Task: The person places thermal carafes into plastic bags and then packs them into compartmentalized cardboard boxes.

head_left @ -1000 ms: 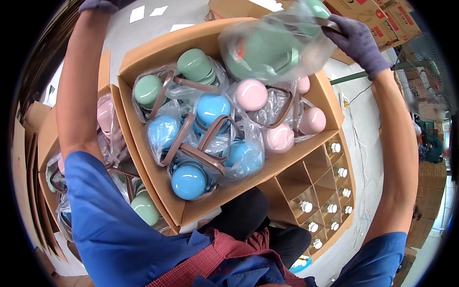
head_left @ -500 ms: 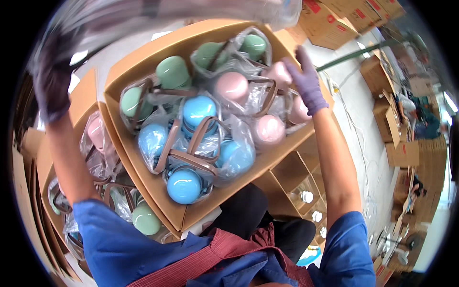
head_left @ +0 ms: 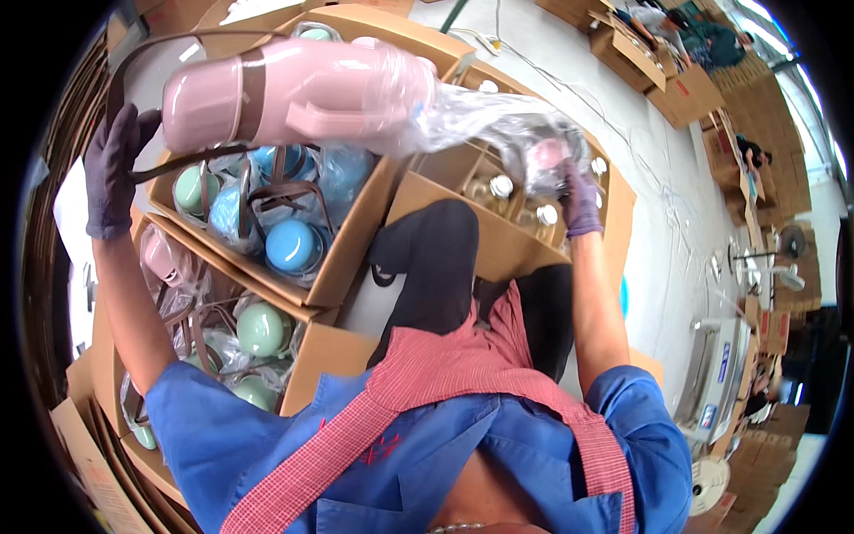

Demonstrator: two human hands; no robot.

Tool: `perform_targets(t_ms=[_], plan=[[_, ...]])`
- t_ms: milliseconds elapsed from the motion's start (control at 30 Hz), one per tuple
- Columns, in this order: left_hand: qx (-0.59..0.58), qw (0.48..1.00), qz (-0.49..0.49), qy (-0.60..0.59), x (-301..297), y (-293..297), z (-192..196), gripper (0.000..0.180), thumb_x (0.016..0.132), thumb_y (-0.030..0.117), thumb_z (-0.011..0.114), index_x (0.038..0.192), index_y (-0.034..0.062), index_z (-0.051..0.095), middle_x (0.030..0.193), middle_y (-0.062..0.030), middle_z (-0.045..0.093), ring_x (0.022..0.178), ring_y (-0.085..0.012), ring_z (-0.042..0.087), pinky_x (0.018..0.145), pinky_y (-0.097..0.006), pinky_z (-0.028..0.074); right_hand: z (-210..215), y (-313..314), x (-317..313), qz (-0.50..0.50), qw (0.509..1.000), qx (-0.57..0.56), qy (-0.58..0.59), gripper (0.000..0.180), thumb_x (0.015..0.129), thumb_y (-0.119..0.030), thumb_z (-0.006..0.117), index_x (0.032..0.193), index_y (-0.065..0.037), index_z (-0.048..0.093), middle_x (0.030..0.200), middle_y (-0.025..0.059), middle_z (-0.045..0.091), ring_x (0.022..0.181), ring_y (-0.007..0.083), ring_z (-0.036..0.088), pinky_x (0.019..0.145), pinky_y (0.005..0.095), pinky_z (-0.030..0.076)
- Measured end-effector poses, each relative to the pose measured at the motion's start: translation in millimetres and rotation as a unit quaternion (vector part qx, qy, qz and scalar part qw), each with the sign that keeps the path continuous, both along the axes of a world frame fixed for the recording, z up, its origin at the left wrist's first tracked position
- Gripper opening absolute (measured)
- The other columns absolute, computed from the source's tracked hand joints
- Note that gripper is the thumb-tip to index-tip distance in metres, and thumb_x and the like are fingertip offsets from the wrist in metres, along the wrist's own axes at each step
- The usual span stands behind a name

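A large pink vacuum flask with a side handle lies level above the cartons. Its brown carrying strap loops past my left hand, which wears a purple glove and has its fingers curled round it. Clear plastic bag covers the flask's right end and stretches away to the right. There my gloved right hand is closed on the bunched bag, with a small round pink piece showing inside the plastic. The hand's fingertips are partly hidden.
Beneath the flask stands a carton of blue and green flasks in bags. Another carton with pink and green flasks is nearer on the left. At right, a divided carton holds bottles with white caps. Flattened cardboard lines the left.
The blurred plastic-wrapped thing at the top has come down, showing as a pink flask. My right hand has left the flask carton's right side and gripped the bag. The whole view has shifted.
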State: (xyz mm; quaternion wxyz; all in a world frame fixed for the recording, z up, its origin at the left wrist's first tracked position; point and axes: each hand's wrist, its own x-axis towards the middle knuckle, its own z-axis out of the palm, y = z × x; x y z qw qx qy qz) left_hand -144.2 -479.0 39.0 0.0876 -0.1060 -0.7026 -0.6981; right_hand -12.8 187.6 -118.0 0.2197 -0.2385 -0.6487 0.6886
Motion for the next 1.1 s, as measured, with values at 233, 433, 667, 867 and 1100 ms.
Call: perform_targets(t_ms=[233,433,667,867,1100], plan=[[-0.037,0.977,0.062,0.199,99.9,99.5,91.9,0.021,0.095,0.023,0.06,0.095,0.0018,0.062,0.103,-0.0139,0.068,0.099,-0.0178,0.064,0.086,-0.028,0.05,-13.8,-59.3,72.2,0.08,0.937,0.243,-0.238,0.052,0.092,-0.033,0.056,0.124,0.008,0.054,0.117,0.019,0.063,0.106,0.0299,0.061,0.091,0.038,0.047],[-0.2,0.826,-0.12,0.513,199.8,233.3,23.7,0.018,0.087,0.008,0.063,0.103,0.002,0.059,0.095,-0.0122,0.062,0.095,-0.0292,0.063,0.084,-0.042,0.051,-11.6,71.2,44.9,-0.072,0.988,0.063,0.122,0.097,0.085,-0.073,0.043,0.144,0.002,0.029,0.148,0.0158,0.031,0.136,0.03,0.031,0.111,0.0393,0.025],[-0.255,0.699,-0.504,0.438,260.5,322.8,-75.1,0.039,0.082,0.018,0.069,0.115,0.0014,0.057,0.101,-0.0175,0.062,0.092,-0.0356,0.063,0.079,-0.04,0.054,81.3,23.8,47.2,0.096,0.983,0.151,-0.041,0.072,0.096,-0.06,0.031,0.102,0.002,0.066,0.099,0.0128,0.069,0.086,0.0217,0.063,0.081,0.0313,0.049],[-0.042,0.938,-0.246,0.24,107.2,439.2,-61.4,0.042,0.089,0.028,0.058,0.121,0.0008,0.057,0.118,-0.019,0.059,0.11,-0.029,0.057,0.094,-0.039,0.046,44.3,2.4,85.0,0.177,0.967,-0.12,0.135,0.069,0.099,-0.054,0.034,0.121,0.009,0.054,0.106,0.0116,0.064,0.098,0.0195,0.06,0.094,0.0308,0.046],[-0.451,0.815,-0.364,0.0,-101.8,452.1,-198.1,0.03,0.093,0.026,0.054,0.112,0.0053,0.065,0.101,-0.0107,0.066,0.094,-0.021,0.061,0.086,-0.032,0.048,-0.3,60.3,100.7,0.061,0.929,-0.09,0.353,0.048,0.102,-0.029,0.02,0.07,-0.002,0.043,0.089,0.0232,0.056,0.107,0.0419,0.051,0.105,0.0515,0.033]])
